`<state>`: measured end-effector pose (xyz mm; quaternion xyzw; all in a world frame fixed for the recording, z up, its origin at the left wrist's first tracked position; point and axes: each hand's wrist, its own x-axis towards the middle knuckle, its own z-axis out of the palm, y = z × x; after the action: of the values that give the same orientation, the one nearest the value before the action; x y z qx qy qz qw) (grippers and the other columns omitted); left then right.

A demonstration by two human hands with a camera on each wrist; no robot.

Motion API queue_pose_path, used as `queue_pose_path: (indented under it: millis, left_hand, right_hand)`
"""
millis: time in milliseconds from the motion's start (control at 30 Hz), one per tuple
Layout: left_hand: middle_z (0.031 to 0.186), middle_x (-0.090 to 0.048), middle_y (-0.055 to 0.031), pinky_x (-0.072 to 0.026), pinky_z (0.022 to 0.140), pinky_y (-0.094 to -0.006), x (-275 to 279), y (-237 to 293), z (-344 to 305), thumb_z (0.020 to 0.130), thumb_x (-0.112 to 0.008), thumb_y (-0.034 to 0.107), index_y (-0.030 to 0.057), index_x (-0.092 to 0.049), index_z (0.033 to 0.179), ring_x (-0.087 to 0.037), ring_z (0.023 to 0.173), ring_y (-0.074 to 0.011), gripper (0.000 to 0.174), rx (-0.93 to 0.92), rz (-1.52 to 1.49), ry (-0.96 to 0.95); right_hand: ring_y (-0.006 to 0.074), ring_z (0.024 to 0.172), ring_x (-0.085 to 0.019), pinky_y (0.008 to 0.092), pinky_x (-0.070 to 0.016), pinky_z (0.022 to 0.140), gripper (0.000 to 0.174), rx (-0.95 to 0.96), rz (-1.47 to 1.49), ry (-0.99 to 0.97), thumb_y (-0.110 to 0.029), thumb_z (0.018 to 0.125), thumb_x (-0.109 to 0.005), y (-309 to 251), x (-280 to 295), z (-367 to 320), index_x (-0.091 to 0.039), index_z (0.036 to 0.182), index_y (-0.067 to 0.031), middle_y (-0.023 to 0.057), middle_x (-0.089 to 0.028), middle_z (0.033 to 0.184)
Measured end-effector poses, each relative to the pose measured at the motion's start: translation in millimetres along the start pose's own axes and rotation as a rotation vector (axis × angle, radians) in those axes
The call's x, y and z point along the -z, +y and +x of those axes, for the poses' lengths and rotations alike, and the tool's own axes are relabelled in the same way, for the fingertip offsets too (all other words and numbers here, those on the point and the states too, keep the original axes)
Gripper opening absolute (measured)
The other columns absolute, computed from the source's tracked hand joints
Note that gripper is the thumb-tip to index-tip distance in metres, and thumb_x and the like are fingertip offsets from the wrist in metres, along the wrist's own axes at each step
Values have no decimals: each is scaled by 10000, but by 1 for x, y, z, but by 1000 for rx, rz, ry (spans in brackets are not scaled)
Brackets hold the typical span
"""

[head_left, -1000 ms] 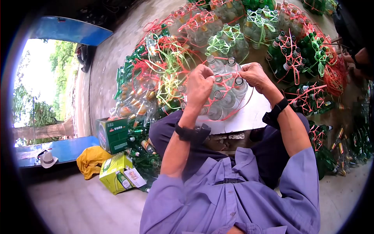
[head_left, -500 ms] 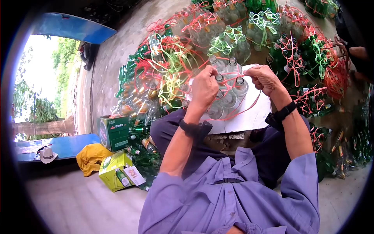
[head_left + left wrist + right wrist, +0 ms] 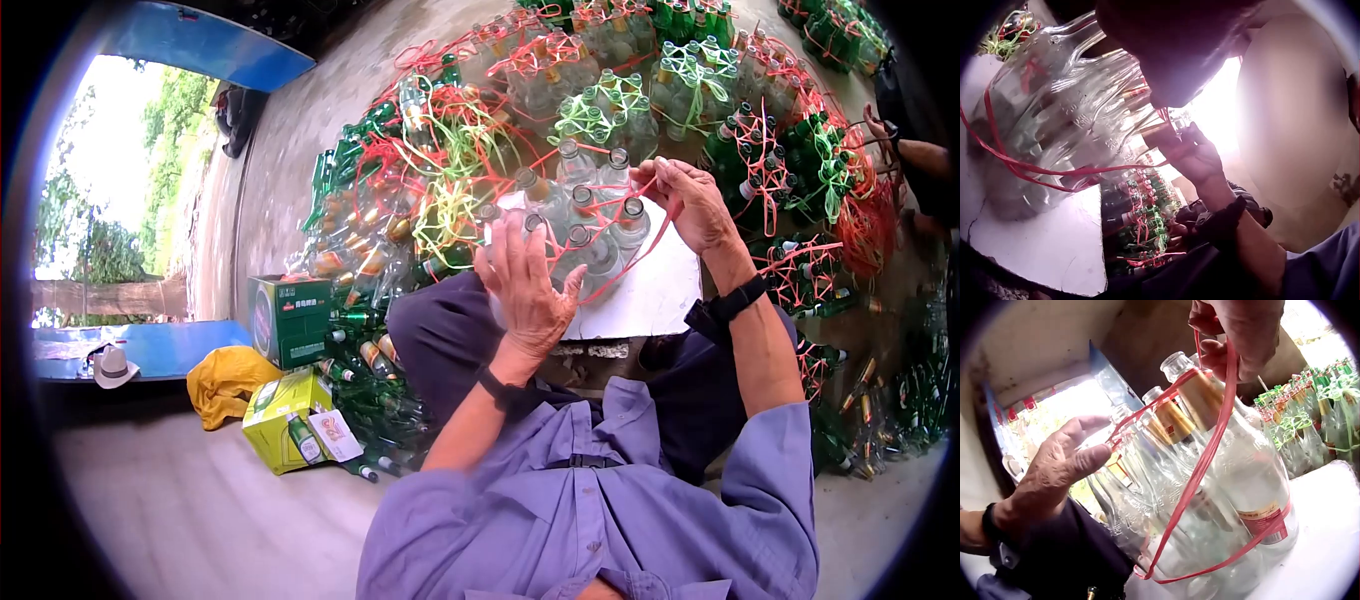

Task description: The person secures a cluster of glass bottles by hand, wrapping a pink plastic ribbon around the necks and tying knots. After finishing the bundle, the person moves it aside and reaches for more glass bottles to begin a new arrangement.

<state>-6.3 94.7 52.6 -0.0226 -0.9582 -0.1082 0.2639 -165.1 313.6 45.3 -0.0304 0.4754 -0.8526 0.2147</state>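
Note:
Several clear glass bottles [image 3: 604, 258] stand bunched upright on a white board [image 3: 665, 292] in front of the person. Red plastic strap [image 3: 1192, 482] loops round their lower part and runs between the necks. High at the bunch's right side, the right hand [image 3: 690, 205] pinches the strap between thumb and fingers; in the right wrist view this hand [image 3: 1244, 334] is over the gold-labelled necks. Beside the near-left bottles is the left hand [image 3: 530, 290], fingers spread. In the right wrist view its fingertips come close to the necks, and the left hand [image 3: 1054, 465] grips nothing.
Strapped bunches of clear and green bottles [image 3: 685, 80] stand beyond the board. Tangled red and green straps [image 3: 455, 150] lie over bottles at the left. A green carton [image 3: 290, 320], a yellow-green box [image 3: 285, 420] and a yellow cloth [image 3: 230, 385] are at the lower left.
The left hand has let go of the red strap, spread its fingers and come back towards the body. The right hand keeps its pinch on the strap. The head view has shifted slightly.

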Motion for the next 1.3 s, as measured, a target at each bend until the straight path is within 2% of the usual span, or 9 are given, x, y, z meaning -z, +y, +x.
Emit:
queue_pose_path:
  millis: [133,200,233,267,400,667,933,1067,1300]
  left_hand:
    - [1618,-198,-293,-147,1215,-554,-12,-6,-8,770,-851,375,17,-267,1542,-166,1525,-434,1032,204,22,57]
    - [1627,-132,-321,-137,1229,-545,-19,-7,-13,755,-863,386,0,-189,1567,-132,1532,-449,1123,240,-45,130]
    - [1613,-102,-352,-143,1224,-572,-22,-6,-15,749,-861,356,6,-120,1581,-119,1512,-502,1168,291,-140,164]
    - [1599,-72,-384,-149,1218,-600,-24,-6,-16,743,-860,326,11,-51,1596,-107,1492,-555,1217,340,-235,199]
    - [1624,-113,-330,-164,1248,-505,-29,-11,-19,733,-878,408,-50,-69,1583,-136,1523,-472,1260,397,-315,211]
    - [1619,-197,-294,-193,1252,-450,-11,-59,-2,718,-819,147,-34,-53,1598,-206,1517,-432,1181,284,-378,6]
    - [1630,-264,-191,-423,1144,-388,-15,-96,26,639,-766,-56,63,-74,1625,-434,1425,-295,1211,267,-651,-52]
    - [1622,-294,-176,-442,1120,-373,-15,-109,33,647,-736,-90,95,-74,1631,-456,1416,-300,1201,313,-810,-154]
    - [1586,-347,-236,-416,1134,-387,-17,-97,17,765,-741,-55,85,-70,1629,-446,1419,-355,1103,289,-592,-60]
  right_hand:
    - [184,920,-660,328,-525,899,274,52,231,-26,-222,1042,-602,15,2,9,-566,825,-59,50,-624,888]
    - [163,772,-598,346,-529,844,305,67,355,-111,-251,1039,-612,18,3,13,-545,803,-71,18,-538,803]
    - [124,657,-498,349,-534,736,325,67,380,-8,-228,1026,-635,18,-2,12,-540,760,-68,41,-573,803]
    - [124,657,-498,349,-534,736,325,64,378,-14,-228,1026,-635,18,-4,11,-540,760,-68,41,-573,803]
    - [118,627,-471,340,-526,710,315,51,357,9,-227,1032,-624,19,-3,11,-561,771,-63,22,-563,777]
    - [108,633,-472,329,-503,641,280,-67,296,50,-205,1036,-615,10,-11,-7,-572,798,-63,20,-532,754]
    - [125,644,-504,348,-521,645,223,-101,296,62,-167,1034,-610,11,-11,-10,-557,848,-56,37,-535,772]
    - [141,670,-522,343,-528,660,194,-137,331,52,-159,1033,-606,12,-10,-9,-545,883,-52,42,-545,794]
    - [116,652,-503,341,-535,662,173,-177,272,87,-149,1030,-607,9,-19,-17,-565,897,-47,25,-533,776]
